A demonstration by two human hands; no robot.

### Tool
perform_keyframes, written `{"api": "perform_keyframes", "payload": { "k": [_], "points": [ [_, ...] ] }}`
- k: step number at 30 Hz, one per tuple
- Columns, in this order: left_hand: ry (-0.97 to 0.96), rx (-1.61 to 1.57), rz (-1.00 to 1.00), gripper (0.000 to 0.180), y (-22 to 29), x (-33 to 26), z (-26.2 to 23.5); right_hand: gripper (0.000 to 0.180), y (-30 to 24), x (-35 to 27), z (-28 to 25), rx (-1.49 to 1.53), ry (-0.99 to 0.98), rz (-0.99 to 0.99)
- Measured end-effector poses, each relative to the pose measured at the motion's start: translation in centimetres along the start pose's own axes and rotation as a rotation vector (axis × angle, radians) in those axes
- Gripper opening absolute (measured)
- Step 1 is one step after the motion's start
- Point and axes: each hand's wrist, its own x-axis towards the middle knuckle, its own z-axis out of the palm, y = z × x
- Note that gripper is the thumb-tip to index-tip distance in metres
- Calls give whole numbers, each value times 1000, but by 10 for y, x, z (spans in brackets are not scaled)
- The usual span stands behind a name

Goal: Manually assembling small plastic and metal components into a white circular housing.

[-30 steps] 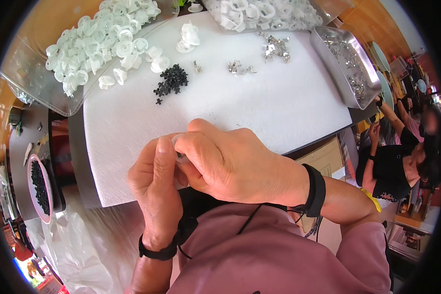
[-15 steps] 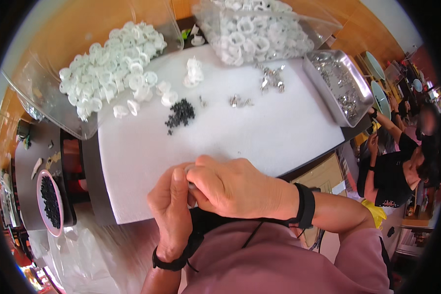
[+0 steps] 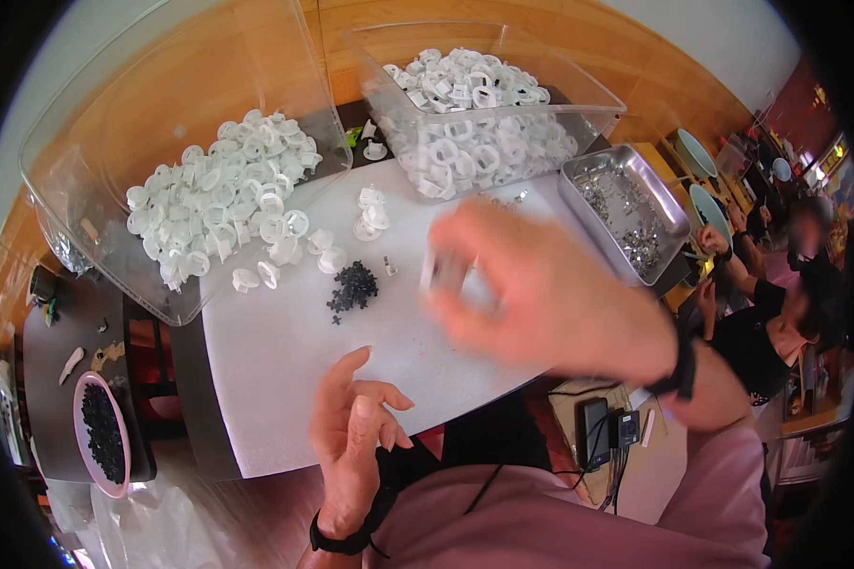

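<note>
My right hand (image 3: 550,303) is raised over the white sheet (image 3: 285,379) and blurred by motion. Its fingertips pinch a small white plastic part (image 3: 442,271). My left hand (image 3: 356,431) rests near the sheet's front edge, fingers apart, with nothing in it. A small heap of black bits (image 3: 353,286) lies on the sheet just left of my right hand's fingertips. Loose white round parts (image 3: 368,213) sit beyond the heap.
Two clear bins hold several white round parts, the left bin (image 3: 85,152) and the right bin (image 3: 588,95). A metal tray (image 3: 579,204) of small metal pieces stands at the right. A pink bowl (image 3: 78,417) of black bits sits low left. Other people sit far right.
My hands were pressed together near my chest on a small white part. They have come apart: the right hand has swung forward over the sheet, and the left hand has opened.
</note>
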Motion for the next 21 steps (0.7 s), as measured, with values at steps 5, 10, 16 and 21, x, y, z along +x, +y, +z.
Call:
{"api": "perform_keyframes", "payload": {
  "k": [5, 10, 16, 21],
  "points": [
    [-63, 93, 1, 41, 0, 2, 2, 24, 72, 73, -65, -405, 154, 122],
    [-91, 80, -38, 34, -2, 4, -1, 44, 28, 88, -47, -103, -110, 266],
    [-90, 93, -73, 33, -1, 4, -3, 19, 54, 66, 56, -217, -440, 124],
    [-91, 70, -85, 32, 0, 3, 1, 12, 84, 59, 77, -251, -431, -22]
  ]
}}
